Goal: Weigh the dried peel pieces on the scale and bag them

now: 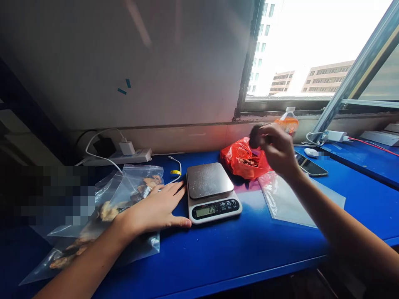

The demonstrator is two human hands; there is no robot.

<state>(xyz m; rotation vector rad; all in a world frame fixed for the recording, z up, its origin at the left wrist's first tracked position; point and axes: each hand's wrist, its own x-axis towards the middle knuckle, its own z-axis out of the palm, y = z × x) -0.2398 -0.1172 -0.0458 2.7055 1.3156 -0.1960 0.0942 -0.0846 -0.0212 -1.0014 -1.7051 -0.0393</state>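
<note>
My left hand [156, 209] lies with its fingers stretched out at the left side of a kitchen scale [215, 191]. Its thumb tip touches or nearly touches the scale's front left corner. The steel weighing plate [209, 180] has only pale specks on it, and the display [205, 211] seems to read 0.0. Raised above a red plastic bag [232, 157], my right hand [277, 147] pinches a dark, blurred lump [255, 136] whose kind I cannot make out. Brown dried pieces [249, 161] show in the bag's mouth.
Clear zip bags [143, 170] with brown dried pieces lie at left, partly under my left arm. Flat clear bags [299, 203] lie at right. Behind are a power strip [137, 155], a phone [313, 166], an orange drink bottle [291, 120] and a metal strut [346, 70].
</note>
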